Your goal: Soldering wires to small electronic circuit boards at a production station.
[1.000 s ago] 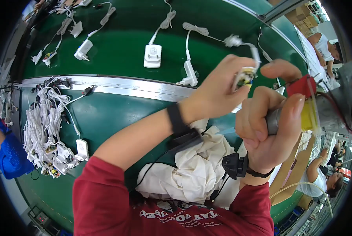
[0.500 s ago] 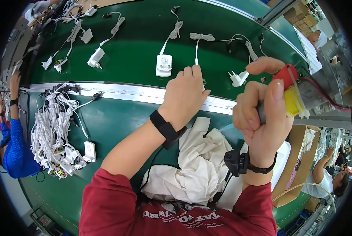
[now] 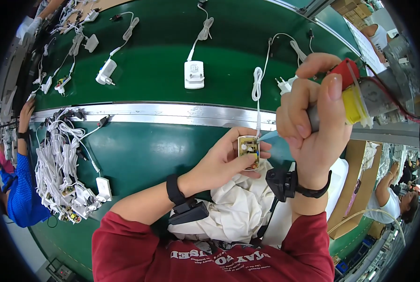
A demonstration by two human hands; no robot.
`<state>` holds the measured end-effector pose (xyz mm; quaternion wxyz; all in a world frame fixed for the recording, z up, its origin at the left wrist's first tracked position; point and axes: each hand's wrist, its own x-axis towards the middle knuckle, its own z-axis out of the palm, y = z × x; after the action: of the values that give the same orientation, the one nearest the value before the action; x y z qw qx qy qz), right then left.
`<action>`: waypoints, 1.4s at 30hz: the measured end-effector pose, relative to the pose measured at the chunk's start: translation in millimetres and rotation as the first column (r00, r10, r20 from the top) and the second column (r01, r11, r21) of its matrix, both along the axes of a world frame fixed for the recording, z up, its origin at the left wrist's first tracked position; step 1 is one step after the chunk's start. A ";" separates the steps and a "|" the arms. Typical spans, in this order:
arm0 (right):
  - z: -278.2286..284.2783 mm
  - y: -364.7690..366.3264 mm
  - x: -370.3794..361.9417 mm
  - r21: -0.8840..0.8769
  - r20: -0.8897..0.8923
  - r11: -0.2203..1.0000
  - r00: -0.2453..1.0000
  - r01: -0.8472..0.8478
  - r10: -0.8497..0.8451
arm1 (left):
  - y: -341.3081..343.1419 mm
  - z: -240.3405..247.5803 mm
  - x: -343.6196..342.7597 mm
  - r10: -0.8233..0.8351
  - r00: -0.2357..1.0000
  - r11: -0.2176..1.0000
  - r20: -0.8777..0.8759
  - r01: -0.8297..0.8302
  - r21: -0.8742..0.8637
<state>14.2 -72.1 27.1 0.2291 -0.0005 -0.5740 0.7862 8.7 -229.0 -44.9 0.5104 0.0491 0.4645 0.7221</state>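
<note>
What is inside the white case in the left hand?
A circuit board with small parts shows inside the case. The thumb of the left hand covers the lower left; what lies there cannot be seen.

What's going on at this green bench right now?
The person's left hand holds an opened adapter with its insides showing, and its cord runs across the metal rail. The right hand grips a grey tool with red and yellow parts, apart from the adapter. Beyond the rail lie more white adapters; a pile of white cords sits off to the left.
</note>
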 end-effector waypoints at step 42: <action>-2.7 -5.2 3.3 0.087 0.047 0.986 0.989 -0.142 0.139 | -11.2 -9.8 -18.0 0.134 0.958 0.957 0.254 -0.192 0.218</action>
<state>17.5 -77.3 24.4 0.1611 0.0342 -0.6119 0.7736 -9.3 -240.1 -54.7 0.4908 -0.0147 0.3119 0.8134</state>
